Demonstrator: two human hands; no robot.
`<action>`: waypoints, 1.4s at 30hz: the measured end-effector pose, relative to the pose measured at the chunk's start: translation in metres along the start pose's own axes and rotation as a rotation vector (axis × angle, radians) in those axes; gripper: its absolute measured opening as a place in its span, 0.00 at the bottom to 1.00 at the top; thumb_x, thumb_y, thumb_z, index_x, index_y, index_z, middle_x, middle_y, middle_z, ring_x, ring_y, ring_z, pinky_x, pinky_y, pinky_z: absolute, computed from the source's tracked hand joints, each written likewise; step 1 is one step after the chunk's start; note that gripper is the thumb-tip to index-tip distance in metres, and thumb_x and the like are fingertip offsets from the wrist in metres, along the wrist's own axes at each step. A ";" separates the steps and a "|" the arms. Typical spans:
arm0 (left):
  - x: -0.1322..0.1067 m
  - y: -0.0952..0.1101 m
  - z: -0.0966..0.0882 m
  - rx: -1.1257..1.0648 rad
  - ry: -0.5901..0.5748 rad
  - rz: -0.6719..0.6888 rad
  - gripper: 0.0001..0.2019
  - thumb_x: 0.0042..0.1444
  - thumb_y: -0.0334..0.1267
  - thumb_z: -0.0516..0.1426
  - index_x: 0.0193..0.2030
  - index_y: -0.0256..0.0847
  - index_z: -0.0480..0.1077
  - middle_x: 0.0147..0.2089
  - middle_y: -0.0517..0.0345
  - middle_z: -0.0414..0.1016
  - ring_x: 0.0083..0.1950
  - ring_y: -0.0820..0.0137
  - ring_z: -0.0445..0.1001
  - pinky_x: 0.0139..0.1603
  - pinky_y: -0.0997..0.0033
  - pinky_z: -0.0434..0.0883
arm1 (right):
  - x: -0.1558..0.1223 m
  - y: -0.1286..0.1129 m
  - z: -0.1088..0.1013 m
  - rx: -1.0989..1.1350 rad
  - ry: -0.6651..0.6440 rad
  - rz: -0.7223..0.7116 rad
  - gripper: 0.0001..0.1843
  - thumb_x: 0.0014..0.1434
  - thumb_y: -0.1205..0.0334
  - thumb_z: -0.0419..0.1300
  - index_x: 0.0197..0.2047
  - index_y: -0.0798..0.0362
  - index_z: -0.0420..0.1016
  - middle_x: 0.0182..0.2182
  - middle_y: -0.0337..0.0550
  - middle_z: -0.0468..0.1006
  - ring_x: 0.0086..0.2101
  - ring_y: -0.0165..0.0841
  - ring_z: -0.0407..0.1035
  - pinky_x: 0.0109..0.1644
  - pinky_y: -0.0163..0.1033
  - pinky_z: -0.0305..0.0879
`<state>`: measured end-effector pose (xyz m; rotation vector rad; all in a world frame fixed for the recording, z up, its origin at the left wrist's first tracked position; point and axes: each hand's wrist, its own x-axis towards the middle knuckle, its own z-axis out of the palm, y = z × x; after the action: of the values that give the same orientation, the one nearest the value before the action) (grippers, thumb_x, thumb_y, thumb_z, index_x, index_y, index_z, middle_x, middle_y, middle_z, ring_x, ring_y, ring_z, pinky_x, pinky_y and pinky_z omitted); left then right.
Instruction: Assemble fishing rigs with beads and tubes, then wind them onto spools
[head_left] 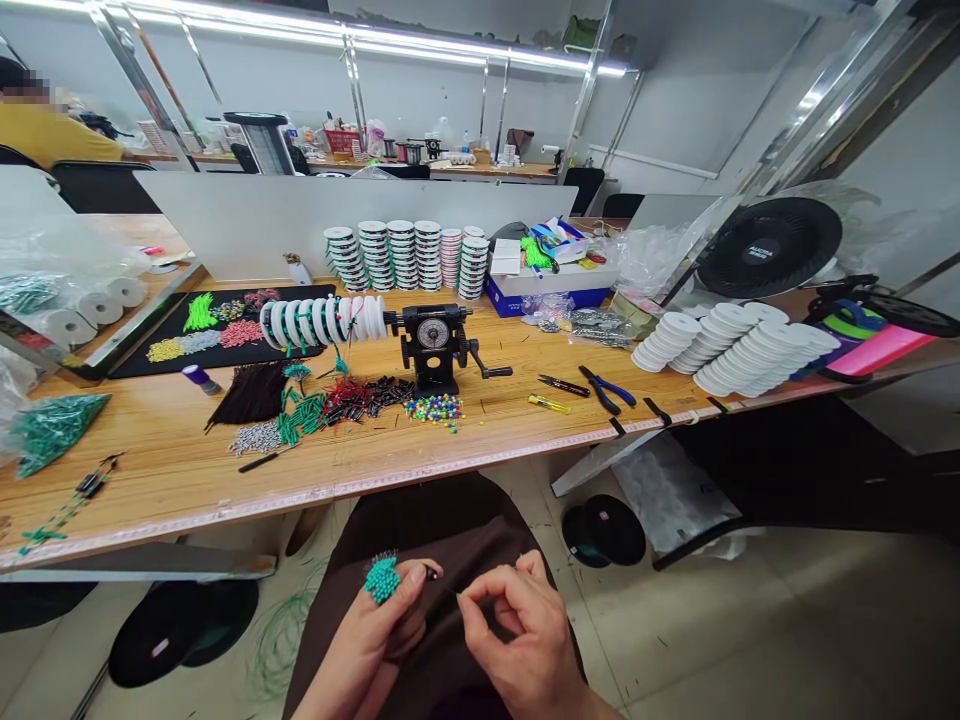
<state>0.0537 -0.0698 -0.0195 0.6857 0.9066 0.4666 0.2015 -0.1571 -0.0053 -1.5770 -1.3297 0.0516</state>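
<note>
Just one teal bundle sits in the left hand.

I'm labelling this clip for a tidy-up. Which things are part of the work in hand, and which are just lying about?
In hand: left hand gripping the teal bundle; right hand pinching a thin strand.
Lying about on the table: crank winder, blue-handled pliers, coloured pins, stacked white spools, black fan.
</note>
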 end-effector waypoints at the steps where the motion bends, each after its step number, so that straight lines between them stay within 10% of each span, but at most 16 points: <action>1: 0.000 0.000 -0.001 0.001 -0.003 -0.001 0.21 0.48 0.52 0.69 0.38 0.35 0.78 0.22 0.71 0.43 0.25 0.79 0.38 0.21 0.79 0.45 | 0.000 0.000 0.000 -0.003 0.003 -0.001 0.08 0.59 0.69 0.60 0.28 0.50 0.71 0.16 0.28 0.65 0.17 0.25 0.56 0.31 0.37 0.57; 35: -0.001 0.001 0.003 0.044 -0.020 -0.003 0.22 0.45 0.54 0.69 0.37 0.35 0.79 0.21 0.71 0.45 0.23 0.79 0.40 0.21 0.78 0.46 | 0.000 0.000 -0.001 -0.012 -0.022 0.017 0.08 0.59 0.69 0.60 0.28 0.50 0.71 0.16 0.29 0.66 0.18 0.26 0.58 0.31 0.37 0.55; 42: -0.003 -0.003 0.005 0.098 0.035 0.055 0.19 0.46 0.52 0.69 0.35 0.37 0.80 0.29 0.58 0.72 0.30 0.73 0.64 0.33 0.75 0.66 | 0.003 0.004 0.002 -0.051 -0.080 -0.142 0.05 0.65 0.68 0.62 0.43 0.51 0.76 0.26 0.34 0.79 0.24 0.28 0.70 0.38 0.41 0.51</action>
<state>0.0564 -0.0754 -0.0184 0.7950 0.9503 0.4867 0.2041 -0.1535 -0.0071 -1.5319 -1.5135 -0.0071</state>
